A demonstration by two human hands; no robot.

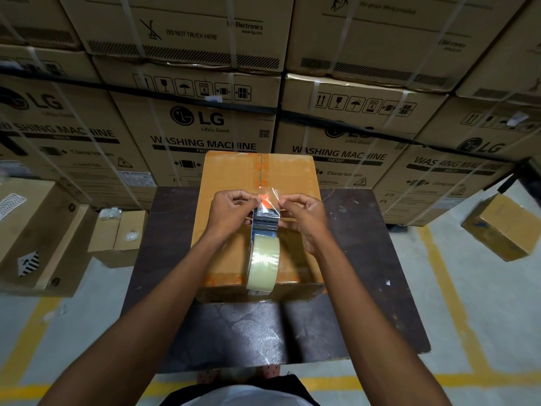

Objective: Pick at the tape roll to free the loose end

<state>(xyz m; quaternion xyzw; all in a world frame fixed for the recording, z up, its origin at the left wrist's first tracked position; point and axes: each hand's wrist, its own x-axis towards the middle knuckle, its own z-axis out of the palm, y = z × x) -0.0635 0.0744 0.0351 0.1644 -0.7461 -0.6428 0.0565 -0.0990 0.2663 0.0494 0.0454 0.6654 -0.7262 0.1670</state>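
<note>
Both hands, left (231, 207) and right (304, 210), pinch the tape end (270, 194) at the box's (292, 177) centre; toward twelve o'clock the seam looks untaped.

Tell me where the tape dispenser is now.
In the head view, the tape dispenser lies mid-frame on the cardboard box, between both hands.

stacked washing-machine cartons (205, 136), dark table (366, 259), small box (500, 227)

Head-worn view, forward and down, close over the table (366, 259).
</note>
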